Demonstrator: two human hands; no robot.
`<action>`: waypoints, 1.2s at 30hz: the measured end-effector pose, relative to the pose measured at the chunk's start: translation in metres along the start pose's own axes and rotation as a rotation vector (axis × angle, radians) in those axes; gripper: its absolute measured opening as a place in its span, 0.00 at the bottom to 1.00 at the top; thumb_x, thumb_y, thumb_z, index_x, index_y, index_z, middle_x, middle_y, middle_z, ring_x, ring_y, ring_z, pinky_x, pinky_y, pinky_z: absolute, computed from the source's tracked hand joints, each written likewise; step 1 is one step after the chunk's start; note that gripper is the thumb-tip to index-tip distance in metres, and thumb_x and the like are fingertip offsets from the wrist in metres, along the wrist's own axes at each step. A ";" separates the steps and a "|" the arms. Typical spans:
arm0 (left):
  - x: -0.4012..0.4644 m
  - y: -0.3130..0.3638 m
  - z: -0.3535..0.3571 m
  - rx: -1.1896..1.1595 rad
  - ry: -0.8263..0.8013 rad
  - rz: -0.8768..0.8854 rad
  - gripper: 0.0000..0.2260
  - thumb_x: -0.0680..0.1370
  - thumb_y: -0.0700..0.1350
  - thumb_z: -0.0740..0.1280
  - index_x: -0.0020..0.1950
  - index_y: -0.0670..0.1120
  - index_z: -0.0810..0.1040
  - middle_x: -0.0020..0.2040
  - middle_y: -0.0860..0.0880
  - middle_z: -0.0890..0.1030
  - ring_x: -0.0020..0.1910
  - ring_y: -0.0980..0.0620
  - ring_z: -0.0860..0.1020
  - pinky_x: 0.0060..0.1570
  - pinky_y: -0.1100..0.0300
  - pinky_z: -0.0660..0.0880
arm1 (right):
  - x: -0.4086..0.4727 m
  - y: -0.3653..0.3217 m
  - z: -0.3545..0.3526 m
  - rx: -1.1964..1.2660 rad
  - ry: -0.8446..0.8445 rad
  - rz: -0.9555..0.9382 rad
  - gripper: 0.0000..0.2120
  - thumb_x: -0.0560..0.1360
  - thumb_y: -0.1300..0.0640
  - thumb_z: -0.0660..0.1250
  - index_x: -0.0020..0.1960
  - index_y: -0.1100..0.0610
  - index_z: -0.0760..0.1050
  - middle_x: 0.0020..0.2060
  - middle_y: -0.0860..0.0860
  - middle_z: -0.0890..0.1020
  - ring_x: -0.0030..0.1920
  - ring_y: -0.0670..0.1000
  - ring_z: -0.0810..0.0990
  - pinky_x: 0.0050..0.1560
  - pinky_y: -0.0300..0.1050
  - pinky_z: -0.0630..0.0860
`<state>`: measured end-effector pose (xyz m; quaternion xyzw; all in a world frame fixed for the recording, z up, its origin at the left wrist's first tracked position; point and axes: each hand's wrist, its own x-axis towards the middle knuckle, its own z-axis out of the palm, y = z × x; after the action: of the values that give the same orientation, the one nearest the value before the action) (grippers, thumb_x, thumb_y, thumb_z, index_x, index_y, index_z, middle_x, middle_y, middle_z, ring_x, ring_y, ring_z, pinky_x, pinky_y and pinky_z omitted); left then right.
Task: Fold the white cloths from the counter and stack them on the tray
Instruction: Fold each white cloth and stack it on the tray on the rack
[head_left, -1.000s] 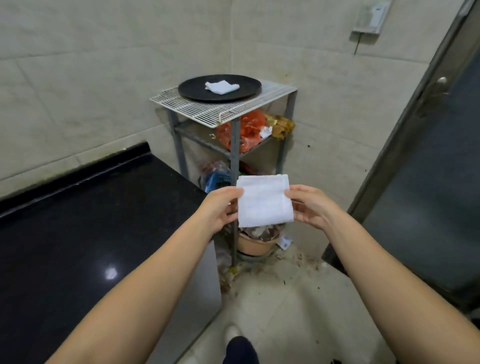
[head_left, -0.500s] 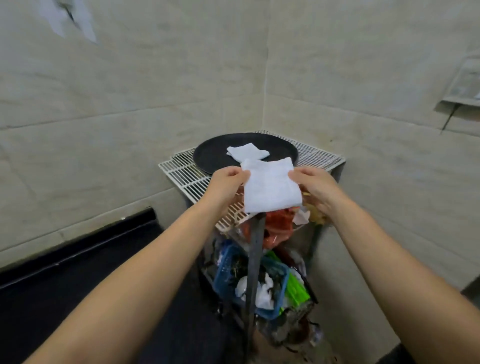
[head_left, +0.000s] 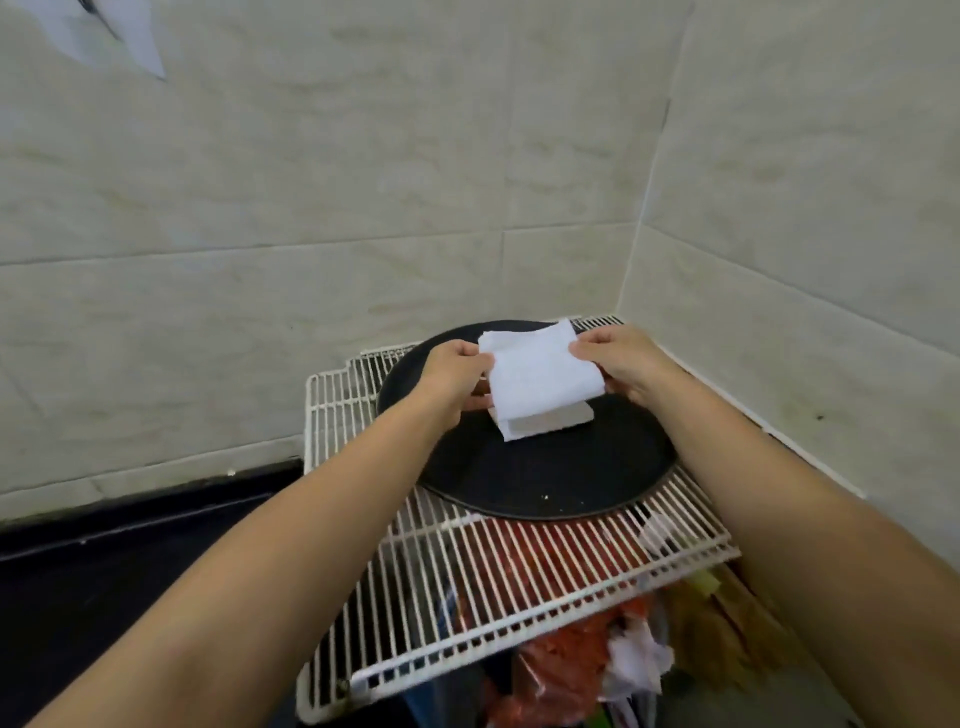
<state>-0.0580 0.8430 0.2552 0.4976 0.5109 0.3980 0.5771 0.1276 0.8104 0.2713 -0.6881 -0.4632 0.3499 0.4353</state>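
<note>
Left hand (head_left: 451, 375): fingers pinched on the left edge of a folded white cloth (head_left: 540, 375), thumb on top, remaining fingers tucked beneath.
Right hand (head_left: 621, 364): fingers closed on the cloth's right edge, thumb over the upper corner.
Folded white cloth: held between both hands, spread flat and tilted slightly, just above a second folded cloth (head_left: 550, 423); whether the two touch cannot be told.
Second folded cloth: lying on the tray, its near edge showing from under the held one.
Tray (head_left: 545, 478): round, black, shallow rim; a few pale crumbs near the front edge. Sits on the top of a white wire rack (head_left: 467, 582).
White wire rack: stands in the corner of a tiled wall (head_left: 311, 208); red and orange plastic bags (head_left: 566, 654) visible through and below the wires.
Black counter (head_left: 104, 571): to the left of the rack, against the wall.
</note>
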 end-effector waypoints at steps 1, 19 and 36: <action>0.007 -0.003 0.003 0.002 0.017 -0.018 0.08 0.79 0.37 0.61 0.41 0.45 0.69 0.46 0.42 0.77 0.39 0.47 0.78 0.33 0.56 0.77 | 0.010 0.003 0.000 -0.023 -0.030 0.004 0.07 0.75 0.60 0.67 0.38 0.55 0.76 0.30 0.53 0.73 0.28 0.51 0.67 0.29 0.40 0.61; 0.012 -0.027 0.013 0.194 0.182 -0.086 0.06 0.78 0.38 0.64 0.42 0.42 0.69 0.40 0.42 0.78 0.32 0.49 0.78 0.24 0.61 0.76 | 0.040 0.032 0.005 -0.288 -0.174 -0.013 0.03 0.74 0.62 0.66 0.41 0.60 0.75 0.38 0.60 0.74 0.37 0.55 0.73 0.35 0.46 0.73; -0.248 -0.069 -0.261 1.013 0.704 0.261 0.09 0.79 0.47 0.61 0.56 0.44 0.75 0.47 0.47 0.78 0.49 0.46 0.77 0.47 0.53 0.74 | -0.202 -0.071 0.267 -0.562 -0.288 -1.090 0.16 0.80 0.52 0.58 0.65 0.57 0.71 0.61 0.56 0.74 0.62 0.58 0.72 0.62 0.52 0.67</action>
<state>-0.3583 0.6337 0.2405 0.6065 0.7303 0.3140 0.0137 -0.1985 0.7071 0.2519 -0.3874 -0.8755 0.0320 0.2871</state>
